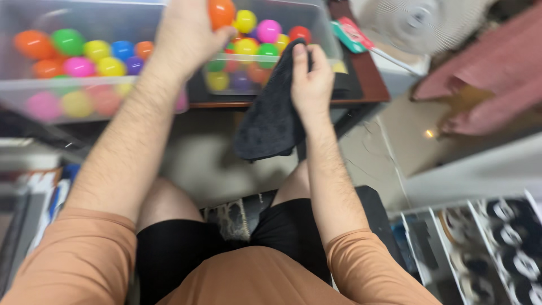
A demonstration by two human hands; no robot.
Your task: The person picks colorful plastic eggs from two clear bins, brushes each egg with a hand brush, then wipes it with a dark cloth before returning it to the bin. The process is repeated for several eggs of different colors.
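From the head camera, looking down past a seated person's knees, the left hand (186,34) is curled shut around an orange ball (221,12), lifted above the gap between two clear plastic bins. The left bin (84,90) and the right bin (316,22) both sit on a dark desk (367,73) and hold plastic balls in many colours. The right hand (310,79) is closed on a dark grey cloth (268,118), thumb and fingers pinching its top edge, so the cloth hangs down in front of the desk edge, just beside the right bin. A white fan (415,22) stands beyond the desk at the upper right.
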